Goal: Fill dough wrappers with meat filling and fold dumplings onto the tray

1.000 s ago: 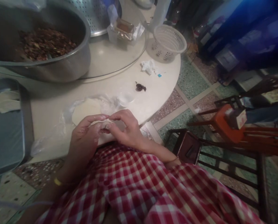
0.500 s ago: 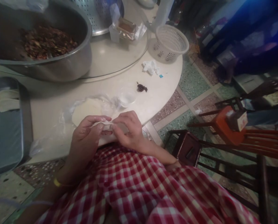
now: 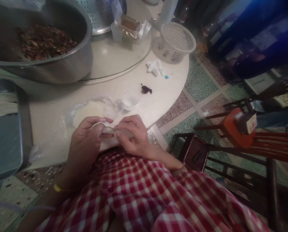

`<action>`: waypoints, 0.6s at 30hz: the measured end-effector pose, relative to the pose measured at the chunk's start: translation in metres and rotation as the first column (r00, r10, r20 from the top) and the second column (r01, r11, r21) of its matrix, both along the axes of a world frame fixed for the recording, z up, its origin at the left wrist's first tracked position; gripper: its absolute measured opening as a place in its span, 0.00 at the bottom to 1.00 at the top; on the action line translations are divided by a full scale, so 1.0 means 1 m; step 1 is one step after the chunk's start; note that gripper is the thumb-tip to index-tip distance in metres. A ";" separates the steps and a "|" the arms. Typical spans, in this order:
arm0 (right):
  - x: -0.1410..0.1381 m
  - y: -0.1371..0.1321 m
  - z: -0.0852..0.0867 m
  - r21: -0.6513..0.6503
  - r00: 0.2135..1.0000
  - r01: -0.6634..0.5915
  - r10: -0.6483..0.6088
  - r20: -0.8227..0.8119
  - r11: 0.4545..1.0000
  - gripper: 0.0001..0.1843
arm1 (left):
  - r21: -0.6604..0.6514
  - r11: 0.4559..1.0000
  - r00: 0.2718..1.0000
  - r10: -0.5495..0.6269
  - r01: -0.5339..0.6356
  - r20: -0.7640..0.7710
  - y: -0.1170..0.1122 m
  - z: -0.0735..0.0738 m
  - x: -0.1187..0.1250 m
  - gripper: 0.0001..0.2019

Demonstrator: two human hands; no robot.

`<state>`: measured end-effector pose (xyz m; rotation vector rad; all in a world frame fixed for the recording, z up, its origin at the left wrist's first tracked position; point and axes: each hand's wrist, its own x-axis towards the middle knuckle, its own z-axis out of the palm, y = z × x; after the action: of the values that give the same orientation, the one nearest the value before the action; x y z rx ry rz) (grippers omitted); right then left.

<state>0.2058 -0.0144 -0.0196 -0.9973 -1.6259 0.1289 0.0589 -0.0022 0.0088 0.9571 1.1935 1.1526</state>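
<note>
Between my hands, just over the table's near edge, is a pale dumpling [image 3: 108, 129], mostly hidden by fingers. My left hand [image 3: 89, 133] is closed around its left part, with thumb and fingers pressed on the dough. The fingertips of my right hand [image 3: 133, 133] pinch its right end. Right behind my hands, a stack of round dough wrappers [image 3: 88, 111] lies in a clear plastic bag [image 3: 66, 120]. A small clear dish [image 3: 129, 102] stands beside the bag. Two folded dumplings [image 3: 5, 104] lie on the metal tray [image 3: 26, 129] at left.
A big metal bowl [image 3: 82, 69] of dark chopped filling [image 3: 47, 42] stands at back left. Beyond are a colander [image 3: 100, 16], a plastic box [image 3: 129, 27] and a white basket [image 3: 176, 42]. Crumpled tissue [image 3: 154, 68] and a dark scrap [image 3: 146, 89] lie on the table [image 3: 168, 93]. Stools [image 3: 194, 151] stand right.
My left hand has shifted slightly left, and the gap between my two hands is a little wider. Both hands stay on the dumpling. The view has moved slightly.
</note>
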 end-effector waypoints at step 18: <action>0.003 0.004 -0.009 -0.328 0.833 -0.367 0.150 -0.533 0.870 0.29 | -0.079 0.996 0.999 -0.033 0.033 0.008 -0.004 0.005 0.003 0.02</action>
<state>0.2086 -0.0106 -0.0284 -0.9458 -1.2643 0.8931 0.0621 -0.0059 0.0138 0.9095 1.2049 1.0738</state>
